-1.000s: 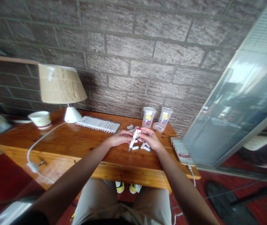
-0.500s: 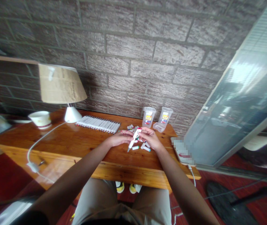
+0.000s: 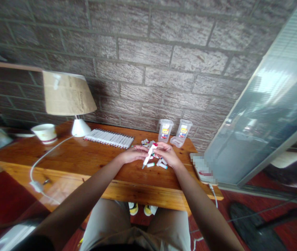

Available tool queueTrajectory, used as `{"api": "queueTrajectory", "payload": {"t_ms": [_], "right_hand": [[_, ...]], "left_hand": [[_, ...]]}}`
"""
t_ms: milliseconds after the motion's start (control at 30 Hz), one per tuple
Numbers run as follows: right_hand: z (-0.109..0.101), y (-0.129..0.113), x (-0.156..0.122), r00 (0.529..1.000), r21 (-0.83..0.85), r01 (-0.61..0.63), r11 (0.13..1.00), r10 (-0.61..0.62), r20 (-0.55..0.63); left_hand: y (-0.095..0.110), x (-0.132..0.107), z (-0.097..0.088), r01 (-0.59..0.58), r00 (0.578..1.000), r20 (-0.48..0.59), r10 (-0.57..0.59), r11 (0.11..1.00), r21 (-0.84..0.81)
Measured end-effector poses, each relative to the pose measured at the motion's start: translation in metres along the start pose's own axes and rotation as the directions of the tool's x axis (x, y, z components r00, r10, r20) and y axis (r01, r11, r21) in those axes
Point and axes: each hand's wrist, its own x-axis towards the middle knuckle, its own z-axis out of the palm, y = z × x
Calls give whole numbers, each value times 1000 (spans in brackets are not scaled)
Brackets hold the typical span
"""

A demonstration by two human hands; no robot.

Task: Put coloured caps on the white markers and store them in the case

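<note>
A white marker point(image 3: 148, 157) with a red top end is held at a slant above the table, its grey tip pointing down toward me. My left hand point(image 3: 134, 154) is closed on the marker's lower body from the left. From the right, my right hand point(image 3: 166, 153) pinches it near the red end. Several loose marker caps point(image 3: 163, 166), white with coloured ends, lie on the wood below and behind the hands, partly hidden by them. Left of my left hand, a row of white markers point(image 3: 109, 138) lies side by side.
Two clear plastic boxes point(image 3: 165, 130) with labels stand at the back against the brick wall. A lamp point(image 3: 80, 128) and a white bowl point(image 3: 45, 133) stand on the wooden table point(image 3: 67, 155) at left. A blurred-out device point(image 3: 203, 169) with a cable lies at the right edge.
The marker's red end shows more clearly above my right fingers, which have shifted slightly. Both hands stay in nearly the same place, still on the marker.
</note>
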Motion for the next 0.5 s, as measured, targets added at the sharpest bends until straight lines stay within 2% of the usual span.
{"api": "queueTrajectory", "payload": {"t_ms": [500], "right_hand": [[0,3,-1,998,9,-57,998,56,42]], "left_hand": [[1,-2,1,27,997,67,-26,999,-27]]}}
